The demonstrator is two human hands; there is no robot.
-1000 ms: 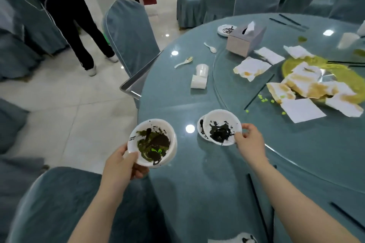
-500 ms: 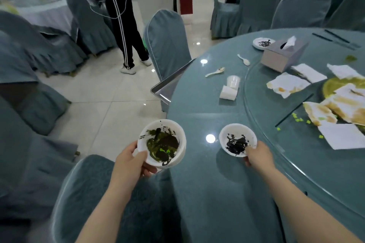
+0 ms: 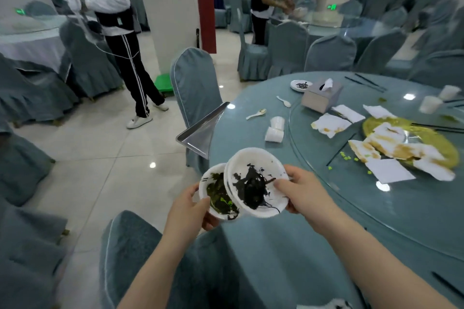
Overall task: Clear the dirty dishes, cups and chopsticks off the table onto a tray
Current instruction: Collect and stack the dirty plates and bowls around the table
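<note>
Now my right hand (image 3: pixel 298 189) grips the black-smeared bowl (image 3: pixel 256 180), tilted over the green-smeared bowl (image 3: pixel 218 194) gripped in my left hand (image 3: pixel 189 208). Tray (image 3: pixel 200 133) sits far left at the table (image 3: pixel 301 246) edge.

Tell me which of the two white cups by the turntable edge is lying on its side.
The nearer cup, closest to the table edge, lies tipped over. The farther cup just behind it stands with its mouth up.

Two bowls overlap, right bowl (image 3: pixel 256 180) atop left bowl (image 3: pixel 216 193); tray (image 3: pixel 200 133) behind them at the table (image 3: pixel 276 246) edge

Round table (image 3: pixel 288 246), cups (image 3: pixel 275 128), spoons (image 3: pixel 256 114), tissue box (image 3: pixel 322 98), napkins (image 3: pixel 330 124)
</note>
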